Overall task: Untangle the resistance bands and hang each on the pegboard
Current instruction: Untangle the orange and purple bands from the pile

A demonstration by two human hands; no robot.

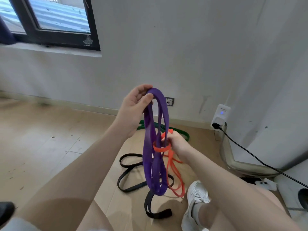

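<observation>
My left hand (133,107) pinches the top of a wide purple band (150,157) and holds it up, so its loops hang down to just above the floor. A thin orange band (171,170) is wrapped once around the purple loops at mid height. My right hand (176,142) grips that orange band beside the wrap; its free end trails down to the floor. A black band (130,179) lies coiled on the floor under the purple one. A green band (181,132) lies behind, near the wall. No pegboard is in view.
The bands lie on a cardboard sheet (116,202) over a wooden floor. My white shoe (196,199) stands at the right. A plugged-in white device (220,116) with a black cable (260,159) and a grey pipe (236,162) run along the right wall. A window (50,22) is at upper left.
</observation>
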